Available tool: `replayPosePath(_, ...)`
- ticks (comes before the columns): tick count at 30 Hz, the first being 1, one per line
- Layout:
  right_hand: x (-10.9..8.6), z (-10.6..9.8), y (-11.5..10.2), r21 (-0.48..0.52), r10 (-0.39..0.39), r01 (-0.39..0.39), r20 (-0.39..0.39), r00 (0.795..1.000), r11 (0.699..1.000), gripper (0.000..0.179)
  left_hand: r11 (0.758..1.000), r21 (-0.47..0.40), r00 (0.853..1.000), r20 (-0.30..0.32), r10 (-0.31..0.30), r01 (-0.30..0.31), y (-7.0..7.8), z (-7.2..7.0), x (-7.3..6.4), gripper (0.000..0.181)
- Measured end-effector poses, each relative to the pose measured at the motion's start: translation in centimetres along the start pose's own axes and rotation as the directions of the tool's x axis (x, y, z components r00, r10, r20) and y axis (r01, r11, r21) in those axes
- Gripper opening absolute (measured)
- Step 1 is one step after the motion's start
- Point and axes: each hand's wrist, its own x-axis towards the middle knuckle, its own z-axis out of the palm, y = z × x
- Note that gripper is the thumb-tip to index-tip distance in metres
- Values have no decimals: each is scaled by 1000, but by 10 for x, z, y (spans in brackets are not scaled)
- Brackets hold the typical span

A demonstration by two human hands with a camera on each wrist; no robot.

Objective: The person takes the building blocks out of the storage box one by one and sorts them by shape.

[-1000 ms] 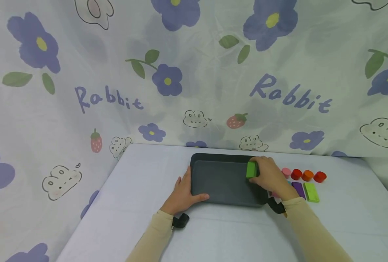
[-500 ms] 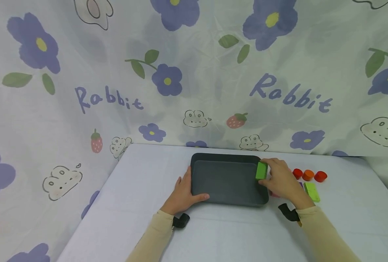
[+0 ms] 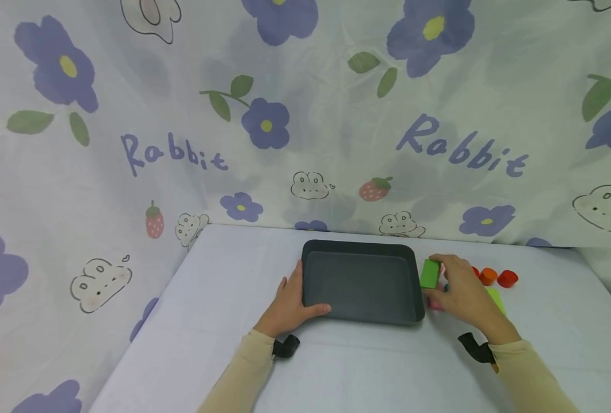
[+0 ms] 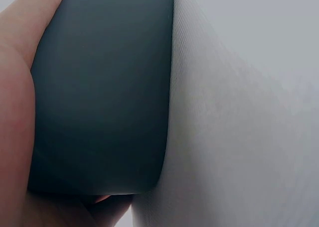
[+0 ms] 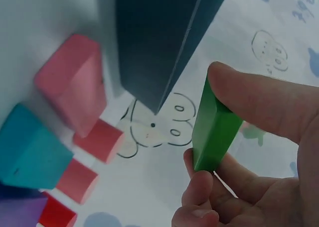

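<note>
The dark grey tray [image 3: 362,287] lies on the white table with nothing in it. My left hand [image 3: 287,312] rests at its front left corner, fingers extended along the left side and thumb across the front rim. In the left wrist view, the tray's dark wall [image 4: 99,97] fills much of the picture beside that hand. Just right of the tray, my right hand [image 3: 465,295] pinches a green block [image 3: 430,273] between thumb and fingertips. The right wrist view shows this green block [image 5: 214,127] raised, close to a tray corner [image 5: 149,62].
Right of the tray are a pink block [image 5: 70,82], a teal block [image 5: 35,147], a purple block [image 5: 20,207] and a lime green block [image 3: 496,298], partly behind the hand. Behind them runs a row of small cylinders, including orange [image 3: 488,276] and red [image 3: 508,279]. Printed cloth hangs behind the table.
My right hand has carried the green block rightward from over the tray, past its right rim, to beside it. My left hand stays at the tray's corner.
</note>
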Motion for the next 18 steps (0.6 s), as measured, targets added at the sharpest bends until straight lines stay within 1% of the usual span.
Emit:
replayPosePath(4, -5, -2, 5, -3, 57, -57, 22, 998, 998, 64, 1000, -5, 1000, 7, -4, 4, 2, -1, 0, 128)
replayPosePath(7, -9, -3, 7, 6, 82, -82, 38, 996, 997, 63, 1000, -13, 1000, 3, -2, 2, 3, -1, 0, 128)
replayPosePath(14, -17, -7, 16, -15, 61, -60, 48, 997, 998, 68, 1000, -4, 1000, -3, -3, 3, 1, 1, 0, 127)
replayPosePath(18, -23, -11, 25, -17, 53, -52, 61, 997, 998, 71, 1000, 8, 1000, 8, -17, 17, 1, 0, 0, 129)
